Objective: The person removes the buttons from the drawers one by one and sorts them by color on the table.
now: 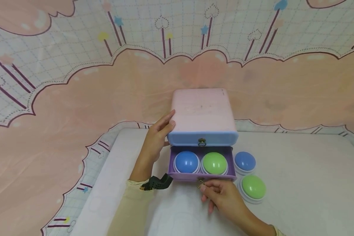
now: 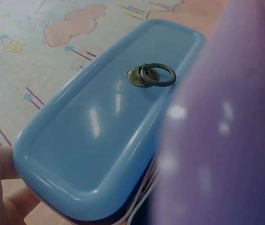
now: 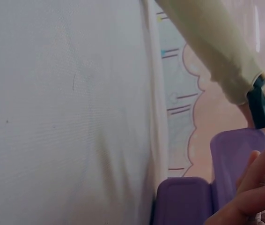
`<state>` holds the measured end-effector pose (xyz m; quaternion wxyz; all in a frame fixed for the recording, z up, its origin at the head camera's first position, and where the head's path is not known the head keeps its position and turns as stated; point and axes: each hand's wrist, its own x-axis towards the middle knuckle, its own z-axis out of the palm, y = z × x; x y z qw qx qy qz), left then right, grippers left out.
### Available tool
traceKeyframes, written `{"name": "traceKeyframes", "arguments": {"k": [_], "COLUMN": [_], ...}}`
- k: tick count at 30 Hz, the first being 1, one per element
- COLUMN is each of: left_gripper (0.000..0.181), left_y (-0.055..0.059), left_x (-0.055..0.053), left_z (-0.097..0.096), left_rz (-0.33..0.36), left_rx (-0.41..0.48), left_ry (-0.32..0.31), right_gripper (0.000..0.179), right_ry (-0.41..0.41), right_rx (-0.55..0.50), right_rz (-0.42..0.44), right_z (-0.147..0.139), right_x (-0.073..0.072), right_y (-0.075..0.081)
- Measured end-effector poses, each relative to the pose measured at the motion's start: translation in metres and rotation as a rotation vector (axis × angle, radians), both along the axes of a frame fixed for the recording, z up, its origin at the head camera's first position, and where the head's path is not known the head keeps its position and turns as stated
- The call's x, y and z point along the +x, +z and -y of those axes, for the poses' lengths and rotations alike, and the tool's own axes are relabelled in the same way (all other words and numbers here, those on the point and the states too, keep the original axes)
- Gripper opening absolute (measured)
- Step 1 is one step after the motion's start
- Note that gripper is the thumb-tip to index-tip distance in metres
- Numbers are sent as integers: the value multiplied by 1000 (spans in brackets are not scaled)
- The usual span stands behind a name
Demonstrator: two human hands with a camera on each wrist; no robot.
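the person's right hand (image 1: 221, 196) is reaching in at the front of a pink-topped box (image 1: 203, 109), and its thumb and forefinger are pinching the lower ring pull (image 1: 201, 180) of a purple drawer (image 1: 180, 177). this drawer is standing out from the box, below a blue upper front (image 1: 183, 139) that is sitting flush and carrying a brass ring pull (image 1: 202, 141) of its own. inside the purple drawer 2 domes with white bases are lying side by side: a blue dome (image 1: 187, 162) on the left and a green dome (image 1: 214, 163) on the right. 2 more are resting on the white table (image 1: 301, 183): the 2nd blue dome (image 1: 245, 161) is sitting just beside the drawer's right side, and the 2nd green dome (image 1: 254, 186) is lying nearer the person, close to the right hand.

the left hand (image 1: 154, 141) is resting against the box's left side, its fingers lying fairly straight along the edge and gripping nothing by themselves. a dark device (image 1: 156, 183) is sitting at the left wrist, over a pale yellow sleeve (image 1: 131, 209). behind the box, a pink-and-white cloth (image 1: 129, 91) printed with clouds and stars is hanging. in the left wrist view the purple drawer is blurring across the right side.
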<state>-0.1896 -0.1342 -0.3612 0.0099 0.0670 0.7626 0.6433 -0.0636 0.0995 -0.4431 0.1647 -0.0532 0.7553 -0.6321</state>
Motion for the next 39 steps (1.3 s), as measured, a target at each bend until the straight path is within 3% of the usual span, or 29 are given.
{"name": "traceKeyframes", "arguments": {"k": [12,24,31,39], "left_gripper": [48,48,47,50], "left_y": [-1,0,-1,-1], "left_x": [0,0,0,0], "left_z": [0,1,0,0], "left_rz": [0,3,8,-13], "left_rx": [11,11,19,27], "left_ry": [-8,-7,-10,-12], "right_gripper": [30,28,32,37], "right_ry": [-8,47,54,11], "right_rx": [21,26,17,68], "right_rz": [46,55,71,34], "right_z": [-2,-6,-15,-24], "right_x": [0,4,7,11], "right_y": [-5,-7,4,30]}}
